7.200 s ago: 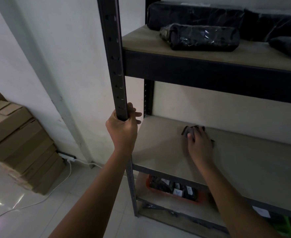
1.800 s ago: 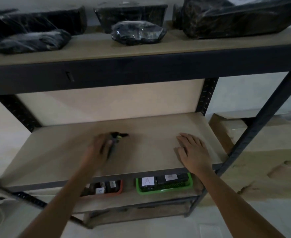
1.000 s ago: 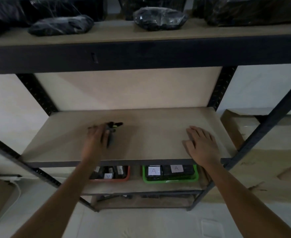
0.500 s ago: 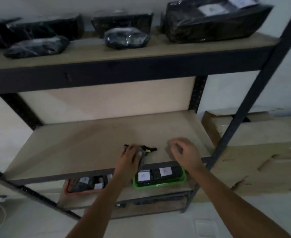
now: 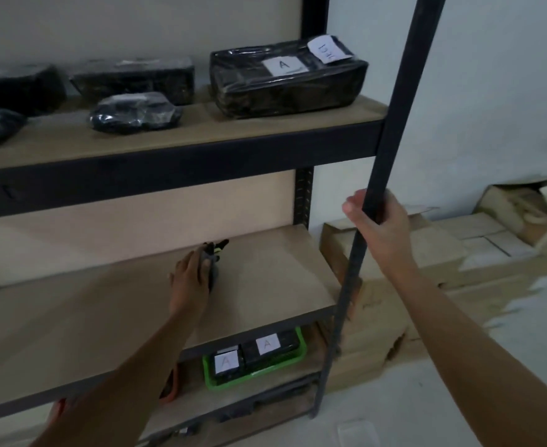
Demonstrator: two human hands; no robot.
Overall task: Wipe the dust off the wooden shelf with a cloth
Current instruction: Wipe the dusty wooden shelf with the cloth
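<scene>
Dim, flat indoor light leaves the shelf (image 5: 265, 279) murky, with motion blur smearing the right-hand boxes (image 5: 459, 253).

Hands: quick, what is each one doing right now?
Left hand: fingers straight, pressing the dark cloth onto the wooden shelf.
Right hand: closed around the shelf's metal post.
</scene>
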